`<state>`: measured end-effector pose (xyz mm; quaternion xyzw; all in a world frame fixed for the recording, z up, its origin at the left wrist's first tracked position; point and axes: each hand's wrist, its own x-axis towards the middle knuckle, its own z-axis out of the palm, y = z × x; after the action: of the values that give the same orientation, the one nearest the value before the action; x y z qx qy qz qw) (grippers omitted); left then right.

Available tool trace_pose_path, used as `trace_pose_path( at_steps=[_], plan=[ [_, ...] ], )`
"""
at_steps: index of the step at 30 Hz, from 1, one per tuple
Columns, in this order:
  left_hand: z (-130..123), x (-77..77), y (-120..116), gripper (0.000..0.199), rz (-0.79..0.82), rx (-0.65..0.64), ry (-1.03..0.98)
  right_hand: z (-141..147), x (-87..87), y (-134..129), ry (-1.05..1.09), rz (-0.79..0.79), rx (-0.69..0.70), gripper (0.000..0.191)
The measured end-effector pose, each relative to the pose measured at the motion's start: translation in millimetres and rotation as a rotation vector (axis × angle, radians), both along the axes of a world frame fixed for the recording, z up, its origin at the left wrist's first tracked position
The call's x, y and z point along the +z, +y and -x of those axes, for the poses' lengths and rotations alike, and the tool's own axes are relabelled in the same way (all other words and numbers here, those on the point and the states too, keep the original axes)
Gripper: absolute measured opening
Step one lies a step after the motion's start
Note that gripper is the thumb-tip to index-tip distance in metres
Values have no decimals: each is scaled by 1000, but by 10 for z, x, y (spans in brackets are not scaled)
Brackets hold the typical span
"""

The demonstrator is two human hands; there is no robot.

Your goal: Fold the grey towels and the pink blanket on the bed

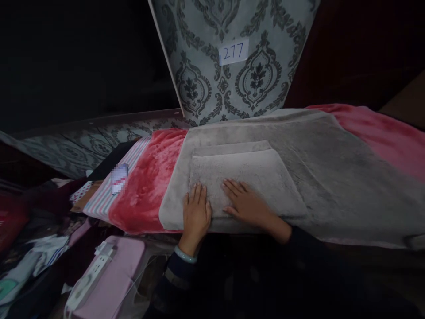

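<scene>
A grey plush cloth (245, 164), folded into a flat rectangle, lies on a larger grey blanket (348, 181). My left hand (196, 210) rests flat on its near left corner, fingers stretched out and pointing away from me. My right hand (247, 201) lies on the middle of the folded cloth with its fingers spread toward the left. Neither hand grips anything. At the far side of the folded cloth, a lower layer shows as a strip beyond the top one. A bracelet circles my left wrist.
Under the grey blanket is a red blanket (149, 186), with striped cloth (102, 199) at its left holding a small blurred item (119, 178). A power strip (91, 274) lies on a pink box (122, 261) at lower left. Behind stands a patterned wall (222, 84) with a paper marked 277 (234, 51).
</scene>
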<state>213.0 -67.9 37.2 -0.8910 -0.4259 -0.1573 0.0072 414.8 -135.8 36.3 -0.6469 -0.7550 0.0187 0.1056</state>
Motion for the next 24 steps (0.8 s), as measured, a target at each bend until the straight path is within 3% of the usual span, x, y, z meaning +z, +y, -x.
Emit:
trace_pose_path(
  at_steps=[4, 9, 12, 16, 19, 24],
  plan=[
    [-26, -24, -3, 54, -7, 9, -18, -229, 199, -27, -9, 115, 49, 70],
    [-14, -146, -11, 48, -133, 5, -199, -5, 468, 391, -1, 121, 275, 61],
    [26, -240, -21, 41, -239, -8, -321, 88, 385, 776, -39, 121, 356, 61],
    [61, -317, -15, 42, -281, -44, -335, -135, 175, 1244, -89, 69, 432, 67],
    [56, -335, -8, 42, -282, -28, -343, -394, 140, 1512, -103, 65, 352, 69],
    [51, -342, -8, 42, -290, -14, -327, -563, 300, 1746, -118, 118, 96, 66]
  ],
)
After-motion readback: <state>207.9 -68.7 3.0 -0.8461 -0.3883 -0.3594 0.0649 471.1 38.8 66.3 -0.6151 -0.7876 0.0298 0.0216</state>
